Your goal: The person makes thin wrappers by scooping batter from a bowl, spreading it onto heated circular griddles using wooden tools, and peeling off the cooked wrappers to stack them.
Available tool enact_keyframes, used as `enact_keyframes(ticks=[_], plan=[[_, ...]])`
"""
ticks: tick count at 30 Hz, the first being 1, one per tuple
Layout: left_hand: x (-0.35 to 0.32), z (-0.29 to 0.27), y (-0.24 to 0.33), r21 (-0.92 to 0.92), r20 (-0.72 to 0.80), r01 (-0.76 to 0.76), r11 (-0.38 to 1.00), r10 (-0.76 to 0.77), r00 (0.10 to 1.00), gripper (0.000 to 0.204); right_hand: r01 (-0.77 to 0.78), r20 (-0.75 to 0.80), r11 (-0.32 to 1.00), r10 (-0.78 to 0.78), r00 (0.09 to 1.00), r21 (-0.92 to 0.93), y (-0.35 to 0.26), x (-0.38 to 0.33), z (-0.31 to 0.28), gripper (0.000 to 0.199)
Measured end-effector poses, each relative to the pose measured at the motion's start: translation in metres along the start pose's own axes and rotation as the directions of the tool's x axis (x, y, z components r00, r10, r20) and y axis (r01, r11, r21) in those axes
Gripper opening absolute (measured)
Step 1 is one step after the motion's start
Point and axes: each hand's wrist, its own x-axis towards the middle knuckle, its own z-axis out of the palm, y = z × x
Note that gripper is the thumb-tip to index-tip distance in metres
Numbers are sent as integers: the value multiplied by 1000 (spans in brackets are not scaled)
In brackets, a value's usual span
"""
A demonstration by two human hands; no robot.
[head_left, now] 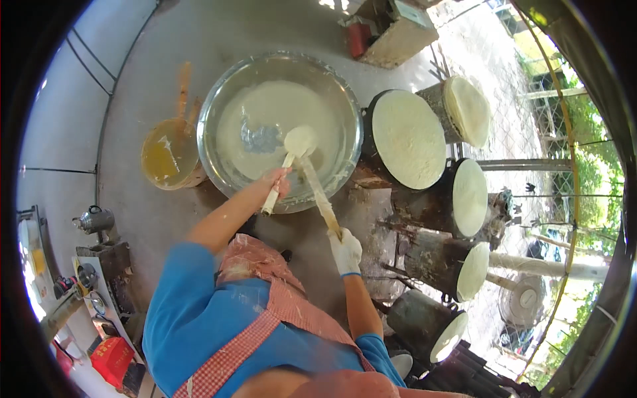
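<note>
A wide metal basin (207, 132) in front of me holds pale, creamy batter (265, 99). My bare left hand (279, 180) is closed round the light handle of a ladle (300, 140), whose round bowl is coated or filled with batter over the basin. In a white glove, my right hand (346, 251) grips the lower end of a long, flat wooden spatula (317, 189) smeared with batter. The spatula's far end meets the ladle's bowl; I cannot tell whether it presses on the rim. Both hands are at the basin's near side.
Left of the basin stands a bucket (161, 159) of yellow liquid with wooden handles sticking out. Along the right runs a row of dark drum-like stoves with pale round tops, the largest top (408, 139) beside the basin. A fan (527, 300) stands farther right. A box (398, 40) sits beyond.
</note>
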Motion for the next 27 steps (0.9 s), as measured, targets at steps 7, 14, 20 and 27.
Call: enact_keyframes(ticks=[7, 14, 20, 27], plan=[[-259, 137, 1, 317, 371, -410, 855, 286, 883, 34, 512, -626, 835, -293, 723, 201, -22, -19, -124, 33], [-439, 212, -5, 321, 711, -947, 23, 654, 257, 26, 743, -763, 514, -234, 603, 430, -95, -57, -273, 32], [-325, 131, 44, 451, 588, -774, 444, 504, 632, 25, 540, -443, 296, -337, 831, 788, -55, 9, -149, 24], [-242, 56, 40, 147, 324, -23, 989, -26, 946, 31, 102, -102, 746, -47, 994, 658, 10, -59, -59, 22]])
